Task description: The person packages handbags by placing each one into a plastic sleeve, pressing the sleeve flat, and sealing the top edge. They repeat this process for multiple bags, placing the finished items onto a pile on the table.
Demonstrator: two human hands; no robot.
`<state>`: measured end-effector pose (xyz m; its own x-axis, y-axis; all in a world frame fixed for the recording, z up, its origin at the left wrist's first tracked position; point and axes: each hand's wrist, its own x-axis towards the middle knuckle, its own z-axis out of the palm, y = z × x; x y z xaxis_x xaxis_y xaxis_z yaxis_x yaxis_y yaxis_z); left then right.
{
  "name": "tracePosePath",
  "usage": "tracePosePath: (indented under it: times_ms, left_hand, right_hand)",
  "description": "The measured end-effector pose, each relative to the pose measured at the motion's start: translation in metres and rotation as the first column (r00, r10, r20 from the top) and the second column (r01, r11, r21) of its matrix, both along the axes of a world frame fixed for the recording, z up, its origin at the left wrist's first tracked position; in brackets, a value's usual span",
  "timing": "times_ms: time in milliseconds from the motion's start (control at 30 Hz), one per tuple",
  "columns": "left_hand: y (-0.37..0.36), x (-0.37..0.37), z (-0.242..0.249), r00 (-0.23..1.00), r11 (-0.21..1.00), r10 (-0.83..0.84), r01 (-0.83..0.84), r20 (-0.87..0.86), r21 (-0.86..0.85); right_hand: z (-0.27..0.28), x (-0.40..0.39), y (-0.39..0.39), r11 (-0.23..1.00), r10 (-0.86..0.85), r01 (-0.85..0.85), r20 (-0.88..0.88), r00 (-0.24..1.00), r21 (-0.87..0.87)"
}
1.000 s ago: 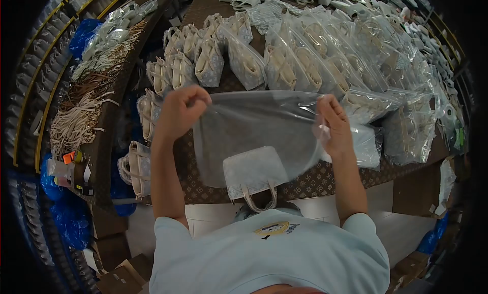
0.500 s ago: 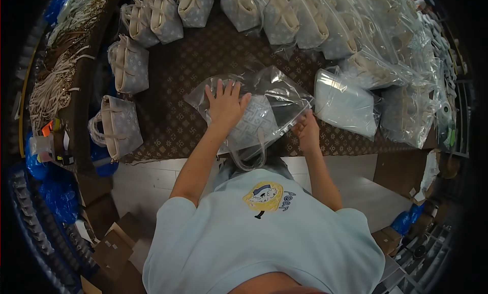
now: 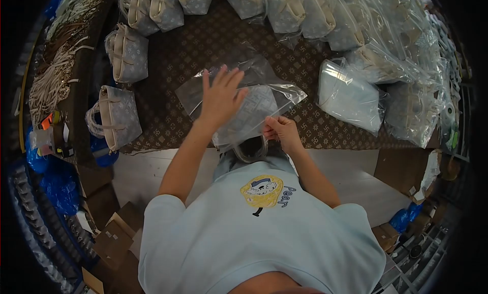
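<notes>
A light patterned handbag (image 3: 256,103) lies at the front edge of the brown patterned table, its handles toward my body. Clear plastic (image 3: 246,73) covers it and spreads out beyond it to the left and back. My left hand (image 3: 222,101) is over the plastic at the bag's left side, its fingers spread. Close to the bag's lower right, my right hand (image 3: 281,131) pinches the edge of the clear plastic between thumb and fingers. Whether my left palm presses on the plastic cannot be told.
A stack of flat clear plastic bags (image 3: 349,98) lies to the right. Similar handbags (image 3: 120,113) stand along the left and back, and plastic-wrapped handbags (image 3: 412,108) crowd the right. Beige straps (image 3: 51,93) hang at far left; cardboard boxes (image 3: 114,238) sit below.
My right hand has moved left and toward my body, drawing the plastic's right edge inward over the handbag. My left hand has shifted slightly up and left.
</notes>
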<state>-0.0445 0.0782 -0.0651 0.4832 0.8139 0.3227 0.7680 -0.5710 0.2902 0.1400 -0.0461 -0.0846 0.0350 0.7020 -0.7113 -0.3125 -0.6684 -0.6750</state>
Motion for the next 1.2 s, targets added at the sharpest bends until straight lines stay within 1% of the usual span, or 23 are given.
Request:
tracePosePath:
  times_ms: [33, 67, 100, 133, 167, 233, 267, 300, 333, 400, 467, 533, 667, 767, 833, 900, 933, 967, 1033, 1067, 1133, 1167, 1200]
  left_hand:
    - [-0.008, 0.003, -0.003, 0.998, 0.998, -0.052, 0.052, 0.028, -0.021]
    - [-0.006, -0.001, -0.014, 0.999, 0.999, -0.045, 0.045, 0.026, -0.02]
    - [-0.004, -0.004, -0.021, 1.0, 0.997, -0.001, 0.003, 0.028, -0.08]
    - [-0.005, -0.008, -0.028, 0.999, 0.989, 0.042, -0.038, 0.028, -0.141]
    - [-0.005, -0.009, -0.033, 0.999, 0.99, 0.047, -0.043, 0.028, -0.138]
    - [-0.007, -0.006, -0.017, 0.977, 1.0, 0.005, 0.001, 0.213, -0.031]
    - [-0.01, -0.005, -0.003, 0.977, 1.0, 0.007, -0.002, 0.212, -0.022]
    - [-0.023, -0.004, 0.021, 0.961, 0.993, -0.071, 0.093, 0.268, -0.072]
    - [-0.039, -0.002, 0.034, 0.934, 0.974, -0.142, 0.191, 0.327, -0.123]
    - [-0.057, 0.003, 0.036, 0.932, 0.968, -0.141, 0.201, 0.334, -0.152]
    - [-0.063, 0.001, 0.032, 0.93, 0.962, -0.137, 0.207, 0.34, -0.178]
    - [-0.064, 0.0, 0.023, 0.948, 0.952, -0.057, 0.146, 0.314, -0.269]
    - [-0.065, -0.003, 0.022, 0.955, 0.967, -0.059, 0.127, 0.292, -0.221]
    - [-0.063, -0.006, 0.023, 0.94, 0.944, -0.04, 0.147, 0.34, -0.296]
    - [-0.062, -0.008, 0.026, 0.907, 0.894, 0.036, 0.158, 0.42, -0.419]
    - [-0.06, -0.009, 0.025, 0.907, 0.881, 0.05, 0.156, 0.417, -0.447]
    - [-0.059, -0.01, 0.025, 0.908, 0.866, 0.064, 0.156, 0.414, -0.476]
    - [-0.059, -0.008, 0.026, 0.907, 0.869, 0.066, 0.153, 0.415, -0.471]
    - [-0.059, -0.003, 0.028, 0.938, 0.974, 0.007, 0.072, 0.347, -0.216]
    - [-0.058, -0.001, 0.027, 0.938, 0.975, 0.008, 0.07, 0.347, -0.212]
    - [-0.059, 0.002, 0.027, 0.953, 0.994, -0.024, 0.054, 0.302, -0.09]
    - [-0.058, 0.003, 0.027, 0.954, 0.995, -0.026, 0.054, 0.3, -0.087]
    - [-0.058, 0.005, 0.027, 0.921, 0.985, 0.014, 0.055, 0.389, -0.163]
  right_hand:
    - [0.001, -0.003, 0.001, 1.0, 0.011, -0.011, -0.003, 1.0, 0.002]
    - [0.004, -0.008, 0.0, 0.998, -0.023, 0.026, -0.059, 0.998, 0.049]
    - [0.006, -0.013, -0.002, 0.994, -0.058, 0.069, -0.117, 0.991, 0.088]
    - [0.008, -0.017, -0.003, 0.994, -0.056, 0.066, -0.118, 0.991, 0.082]
    - [0.01, -0.02, 0.0, 0.988, -0.079, 0.095, -0.128, 0.989, 0.123]
    - [0.009, -0.024, 0.003, 0.98, -0.092, 0.115, -0.145, 0.985, 0.163]
    - [0.006, -0.023, 0.008, 0.965, -0.109, 0.129, -0.102, 0.989, 0.227]
    - [0.005, -0.022, 0.01, 0.948, -0.133, 0.144, -0.058, 0.989, 0.282]
    - [0.007, -0.023, 0.01, 0.95, -0.135, 0.145, -0.057, 0.989, 0.277]
    - [0.014, -0.028, 0.021, 0.891, -0.188, 0.234, -0.153, 0.97, 0.389]
    - [0.009, -0.031, 0.026, 0.89, -0.173, 0.211, -0.128, 0.977, 0.403]
    - [0.009, -0.034, 0.032, 0.888, -0.162, 0.189, -0.1, 0.982, 0.418]
    - [0.015, -0.038, 0.038, 0.888, -0.15, 0.149, -0.032, 0.988, 0.436]
    - [0.02, -0.037, 0.039, 0.894, -0.129, 0.111, 0.014, 0.991, 0.434]
    - [0.02, -0.032, 0.037, 0.892, -0.117, 0.084, 0.047, 0.992, 0.445]
    - [0.022, -0.027, 0.036, 0.919, -0.02, -0.017, 0.089, 0.996, 0.393]
    - [0.027, -0.027, 0.036, 0.917, -0.017, -0.02, 0.09, 0.996, 0.399]
    - [0.036, -0.028, 0.034, 0.934, 0.011, -0.038, 0.077, 0.997, 0.356]
    - [0.042, -0.028, 0.036, 0.946, 0.04, -0.058, 0.063, 0.997, 0.318]
    - [0.039, -0.028, 0.037, 0.948, 0.045, -0.057, 0.044, 0.998, 0.313]
    - [0.032, -0.028, 0.036, 0.951, 0.05, -0.055, 0.022, 0.998, 0.304]
    - [0.028, -0.027, 0.038, 0.94, 0.039, -0.043, 0.02, 0.999, 0.34]
    - [0.025, -0.027, 0.039, 0.927, 0.027, -0.032, 0.018, 0.999, 0.373]
